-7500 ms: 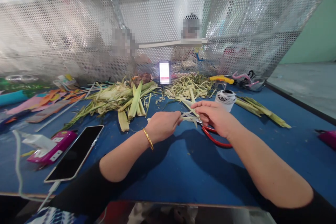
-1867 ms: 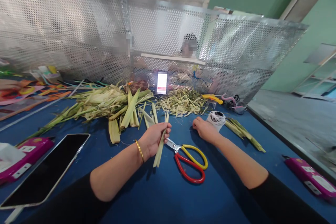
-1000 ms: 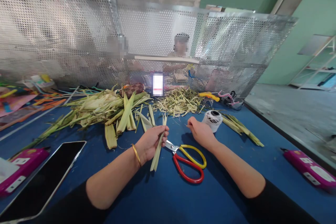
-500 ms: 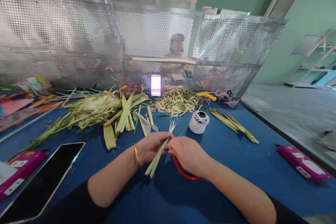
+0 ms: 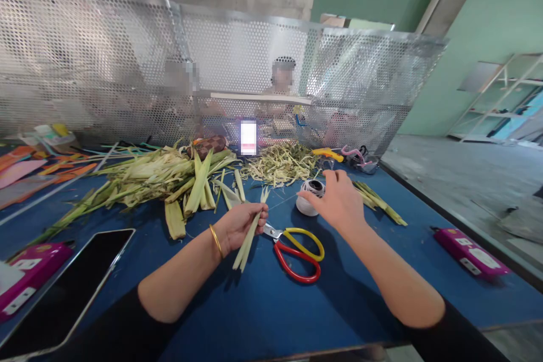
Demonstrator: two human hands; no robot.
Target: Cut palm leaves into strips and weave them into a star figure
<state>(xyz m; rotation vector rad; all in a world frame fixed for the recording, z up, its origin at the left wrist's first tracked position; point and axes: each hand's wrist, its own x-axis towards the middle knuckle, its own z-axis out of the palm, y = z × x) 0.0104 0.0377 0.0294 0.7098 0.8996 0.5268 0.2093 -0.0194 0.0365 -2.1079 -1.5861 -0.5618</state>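
"One q: what's L hand (image 5: 242, 227) got?"

"Clenched on pale leaf strips (image 5: 248, 242), abt the middle of the blue desk (image 5: 254, 322), long ends twd its near edge."

"And R hand (image 5: 343, 203)?"

"Fingers spread, loose, right by the thread spool (image 5: 306, 210); can't tell if it's touching. Thin thread (image 5: 283, 202) runs from strips twd spool."

"Scissors (image 5: 275, 232)?"

"On the desk, blade tips hidden behind L hand, handles twd near R corner."

"Rest?"

"Leaf pile (image 5: 148, 172) nr far edge, L side; stalks (image 5: 382, 202) nr R edge; phone (image 5: 70, 291) nr the near L corner."
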